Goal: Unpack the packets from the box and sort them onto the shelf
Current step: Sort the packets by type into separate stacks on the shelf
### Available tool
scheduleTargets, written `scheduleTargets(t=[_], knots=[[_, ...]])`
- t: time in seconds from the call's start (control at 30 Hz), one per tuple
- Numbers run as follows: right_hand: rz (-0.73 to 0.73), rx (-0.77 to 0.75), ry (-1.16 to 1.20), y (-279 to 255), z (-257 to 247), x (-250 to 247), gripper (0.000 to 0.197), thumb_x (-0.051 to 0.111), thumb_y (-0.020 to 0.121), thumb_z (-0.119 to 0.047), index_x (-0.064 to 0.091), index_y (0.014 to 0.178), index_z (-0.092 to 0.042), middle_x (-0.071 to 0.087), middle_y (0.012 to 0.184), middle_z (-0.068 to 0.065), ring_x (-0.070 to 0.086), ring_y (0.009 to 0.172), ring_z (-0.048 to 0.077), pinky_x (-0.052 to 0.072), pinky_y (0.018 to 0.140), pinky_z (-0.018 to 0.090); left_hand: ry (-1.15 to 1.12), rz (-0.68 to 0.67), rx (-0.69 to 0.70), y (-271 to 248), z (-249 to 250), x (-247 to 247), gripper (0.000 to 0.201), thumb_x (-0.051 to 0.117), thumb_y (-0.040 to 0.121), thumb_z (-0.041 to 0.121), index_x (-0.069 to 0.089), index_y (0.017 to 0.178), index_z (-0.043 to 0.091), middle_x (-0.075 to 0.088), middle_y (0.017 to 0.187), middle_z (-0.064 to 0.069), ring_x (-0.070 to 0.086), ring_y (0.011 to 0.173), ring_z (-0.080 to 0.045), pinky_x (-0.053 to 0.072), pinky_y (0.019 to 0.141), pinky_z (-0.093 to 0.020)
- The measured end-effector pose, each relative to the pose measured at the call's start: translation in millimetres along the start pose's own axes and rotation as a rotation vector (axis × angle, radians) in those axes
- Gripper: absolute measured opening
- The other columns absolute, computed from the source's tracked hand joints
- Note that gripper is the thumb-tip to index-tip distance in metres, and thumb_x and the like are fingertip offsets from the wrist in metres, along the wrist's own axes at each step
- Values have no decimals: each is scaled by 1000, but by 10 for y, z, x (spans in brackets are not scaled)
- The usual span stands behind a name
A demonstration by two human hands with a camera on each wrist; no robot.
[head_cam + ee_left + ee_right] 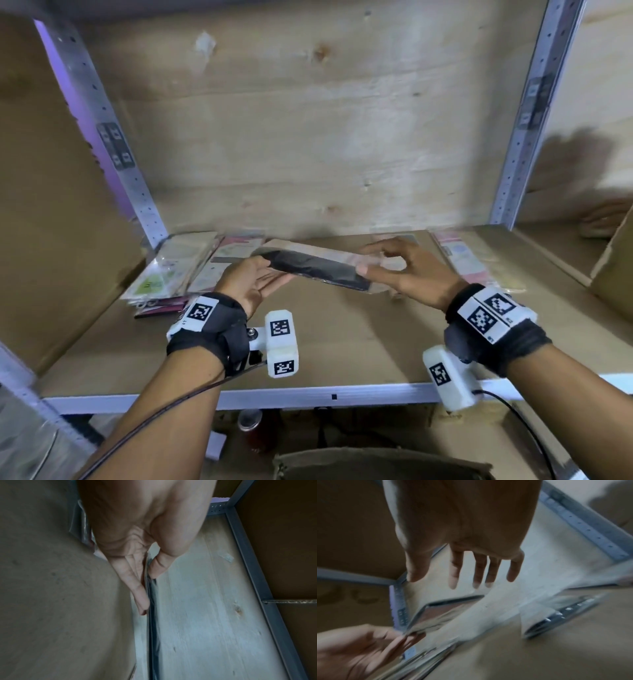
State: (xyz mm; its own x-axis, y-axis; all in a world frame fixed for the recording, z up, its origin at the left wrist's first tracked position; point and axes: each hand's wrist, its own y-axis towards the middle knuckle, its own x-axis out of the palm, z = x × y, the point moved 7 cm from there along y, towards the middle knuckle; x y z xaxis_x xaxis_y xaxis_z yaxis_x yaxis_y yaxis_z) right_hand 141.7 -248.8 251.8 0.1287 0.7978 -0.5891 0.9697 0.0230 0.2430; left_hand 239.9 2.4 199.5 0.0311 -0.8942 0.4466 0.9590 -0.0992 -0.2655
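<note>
Nearest to you, below the grip, the top of a brown box (376, 462) shows under the front rail of the shelf (308, 395); whether any packets are left in it you cannot tell from here.

Your left hand (251, 282) has the grip on a dark packet (318, 269). In the left wrist view your thumb (160, 563) lies on one face and your straight fingers (137, 585) lie along the other, so the flat packet is pinched at its left end. That end hold keeps it level above the shelf board and leaves its face readable, which is probably why you hold it this way while deciding where it goes.

Your right hand (407, 270) is at the far end of the packet from the grip. Its fingers are spread and relaxed in the right wrist view, with clear space beneath them, and it holds nothing. In the head view the thumb tip is close to the packet's right end, but contact is not clear. It looks placed to steady or guide that end.

Beyond the grip and to its left, a pile of pale packets (171, 270) lies against the left post. Just behind the grip sits a pinkish pile (236, 250). Well beyond the free hand, another pile (462, 257) lies near the right post. Separate piles suggest sorting by kind, and the middle of the board under the held packet is bare, a likely landing place.
</note>
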Motion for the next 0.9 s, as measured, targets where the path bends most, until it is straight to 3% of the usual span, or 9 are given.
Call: scheduleTargets(t=[0.1, 0.17, 0.23, 0.3, 0.4, 0.57, 0.73, 0.8, 0.9], knots=[[144, 215, 146, 7, 337, -186, 38, 67, 86, -48, 64, 119, -29, 62, 116, -8, 60, 108, 9, 49, 91, 26, -50, 19, 12, 28, -55, 2, 17, 43, 96, -7, 55, 106, 1, 76, 76, -20, 76, 69, -29, 60, 55, -33], [171, 373, 401, -49, 527, -181, 36, 70, 87, -42, 64, 118, -24, 66, 114, 5, 65, 102, 25, 54, 93, 42, -73, 5, 9, 35, -100, 32, 22, 45, 97, -7, 54, 115, 1, 74, 93, -25, 75, 81, -33, 61, 57, -34], [112, 455, 699, -109, 596, -85, 30, 72, 87, -33, 66, 112, -17, 73, 99, 9, 70, 88, 28, 56, 91, 49, -65, -29, -11, 28, -155, 96, 30, 47, 97, -6, 51, 126, 0, 67, 116, -28, 71, 97, -36, 62, 60, -35], [47, 449, 827, -139, 582, -14, 24, 70, 89, -23, 67, 110, -10, 75, 93, 11, 71, 82, 27, 55, 92, 49, -53, -63, -34, 8, -209, 179, 33, 48, 97, -6, 50, 129, -2, 62, 125, -29, 69, 101, -36, 62, 62, -35], [41, 398, 827, -123, 535, 12, 20, 65, 90, -5, 69, 109, -2, 72, 109, 20, 68, 95, 33, 53, 90, 50, -20, -86, -67, -6, -260, 248, 23, 53, 96, -3, 55, 119, 1, 63, 125, -28, 73, 92, -34, 62, 62, -35], [20, 411, 761, -148, 588, -70, 27, 67, 86, 2, 67, 110, -9, 76, 100, 9, 73, 82, 17, 58, 60, 31, 7, -50, -49, -18, -158, 93, 42, 76, 85, 24, 60, 121, 9, 74, 110, -19, 74, 96, -29, 62, 67, -34], [-64, 408, 731, -180, 599, -112, 39, 72, 82, -1, 64, 116, -17, 77, 92, 2, 74, 70, 13, 54, 52, 25, 509, 24, 26, -57, -119, -50, 43, 74, 81, 52, 69, 106, 17, 76, 97, -6, 69, 87, -19, 53, 63, -27], [-49, 402, 779, -176, 578, -109, 39, 73, 83, -4, 62, 119, -14, 77, 93, 5, 74, 69, 15, 57, 55, 27, 542, 28, 52, -72, -110, -51, 33, 74, 84, 44, 73, 104, 18, 77, 84, -1, 70, 74, -15, 51, 59, -24], [-7, 400, 859, -150, 586, -88, 45, 72, 85, -19, 62, 127, -9, 73, 111, 14, 72, 93, 27, 61, 71, 35, 533, 90, 85, -93, -41, -74, 28, 75, 85, 38, 73, 101, 16, 75, 81, -1, 65, 67, -15, 46, 57, -25]])
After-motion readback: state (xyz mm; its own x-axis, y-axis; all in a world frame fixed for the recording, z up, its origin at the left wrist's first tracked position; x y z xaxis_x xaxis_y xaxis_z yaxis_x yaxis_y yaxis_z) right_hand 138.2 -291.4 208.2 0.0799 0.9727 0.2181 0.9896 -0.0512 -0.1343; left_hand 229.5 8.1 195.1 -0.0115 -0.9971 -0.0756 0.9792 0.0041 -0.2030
